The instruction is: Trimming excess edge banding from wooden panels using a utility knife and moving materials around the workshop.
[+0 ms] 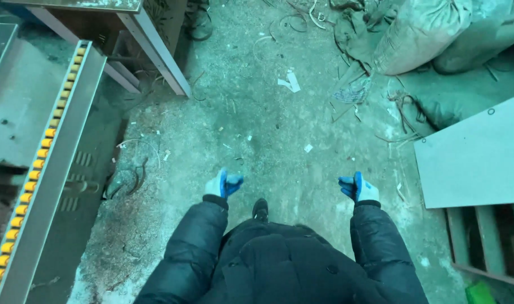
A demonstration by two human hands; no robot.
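Note:
I look straight down at a dusty concrete floor [257, 129]. My left hand [223, 184] wears a white glove with blue fingers and is held out in front of my dark padded jacket, fingers loosely curled, holding nothing. My right hand [357, 187], gloved the same way, hangs at the same height, also with nothing in it. Neither hand touches anything. The toe of one dark shoe [261, 209] shows between my sleeves. A pale flat board [476, 157] is nearest to my right hand, about an arm's width away.
A long metal machine bed with a row of yellow rollers [40, 152] runs along the left. A wooden pallet [487, 236] lies under the board at the right. Filled sacks [420, 34] and debris sit at the top right. A table frame [155, 50] stands top left. Sawdust and curled strips litter the floor.

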